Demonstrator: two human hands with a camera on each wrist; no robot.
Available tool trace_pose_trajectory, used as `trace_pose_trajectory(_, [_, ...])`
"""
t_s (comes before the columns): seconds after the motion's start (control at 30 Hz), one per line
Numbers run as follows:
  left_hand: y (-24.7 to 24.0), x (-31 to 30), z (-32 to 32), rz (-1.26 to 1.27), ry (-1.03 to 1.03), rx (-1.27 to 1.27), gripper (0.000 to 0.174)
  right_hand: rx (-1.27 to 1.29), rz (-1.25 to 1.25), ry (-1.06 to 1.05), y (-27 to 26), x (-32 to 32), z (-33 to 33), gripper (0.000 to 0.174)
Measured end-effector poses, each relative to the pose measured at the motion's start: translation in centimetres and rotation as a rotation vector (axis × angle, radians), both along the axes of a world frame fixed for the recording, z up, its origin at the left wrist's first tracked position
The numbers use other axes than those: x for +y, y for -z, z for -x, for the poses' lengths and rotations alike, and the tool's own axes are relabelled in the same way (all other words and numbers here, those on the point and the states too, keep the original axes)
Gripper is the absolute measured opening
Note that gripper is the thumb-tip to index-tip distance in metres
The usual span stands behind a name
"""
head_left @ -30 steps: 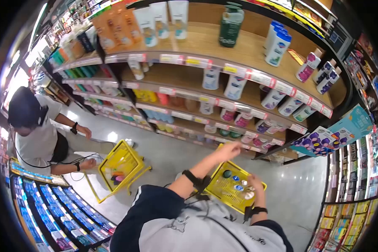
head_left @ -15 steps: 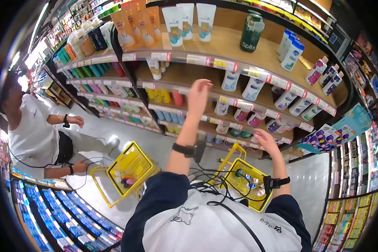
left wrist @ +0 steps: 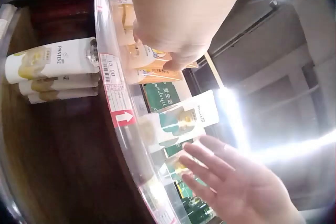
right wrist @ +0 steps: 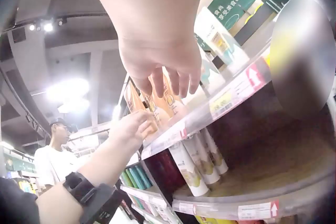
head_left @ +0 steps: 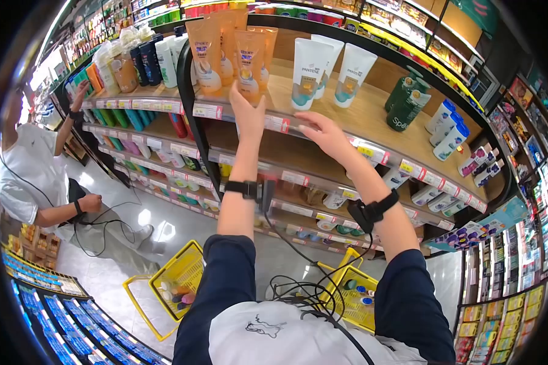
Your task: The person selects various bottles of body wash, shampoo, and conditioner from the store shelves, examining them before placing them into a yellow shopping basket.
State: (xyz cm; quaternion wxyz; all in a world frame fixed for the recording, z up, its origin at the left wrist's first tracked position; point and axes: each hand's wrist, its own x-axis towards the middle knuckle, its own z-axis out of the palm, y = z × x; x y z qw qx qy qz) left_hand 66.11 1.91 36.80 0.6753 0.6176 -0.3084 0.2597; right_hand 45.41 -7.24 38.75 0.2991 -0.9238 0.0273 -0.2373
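Several orange tubes (head_left: pixel 204 52) stand on the top shelf. My left hand (head_left: pixel 248 115) is at the base of the front orange tube (head_left: pixel 248 58), with fingers at its left edge and thumb at its right; in the left wrist view that hand (left wrist: pixel 168 45) partly hides the tubes. My right hand (head_left: pixel 327 137) hovers at the shelf's front edge, fingers spread and holding nothing, just below the white Pantene tubes (head_left: pixel 310 67). The right wrist view has this hand (right wrist: pixel 163 64) overlapping the orange tubes (right wrist: pixel 163 106).
Green pump bottles (head_left: pixel 406 106) and blue-capped bottles (head_left: pixel 449 137) stand farther right. Price labels (head_left: pixel 277 123) line the shelf edge. Two yellow carts (head_left: pixel 176 283) stand below, and black cables (head_left: pixel 301 298) hang before me. Another person (head_left: pixel 33 158) stands at left.
Both hands have risen to the top shelf, the left reaching the front orange tube, the right the shelf edge by the Pantene tubes. The view has shifted left, and the other person has raised one hand.
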Motion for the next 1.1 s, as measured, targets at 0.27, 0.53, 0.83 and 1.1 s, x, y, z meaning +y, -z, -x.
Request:
trace_pose_trajectory(0.27, [-2.6,-2.1,-4.3,-0.260,-0.102,0.106,0.085,-0.072,-0.667,0.022,-3.7,4.3,-9.7,0.052])
trace_pose_trajectory(0.53, [-4.8,-0.1,-2.2,0.136,0.013,-0.015,0.070,-0.284,-0.573,-0.057,-5.6,6.3,-9.0,0.050])
trace_pose_trajectory(0.83, [-0.7,9.4,11.4,-0.172,0.353,-0.512,0.069,-0.225,-0.387,-0.110,-5.1,10.2,7.1,0.041])
trace_pose_trajectory(1.1, [9.1,5.8,25.9,-0.879,1.200,-0.492,0.068,0.216,-0.708,0.587,5.9,12.3,28.1,0.027])
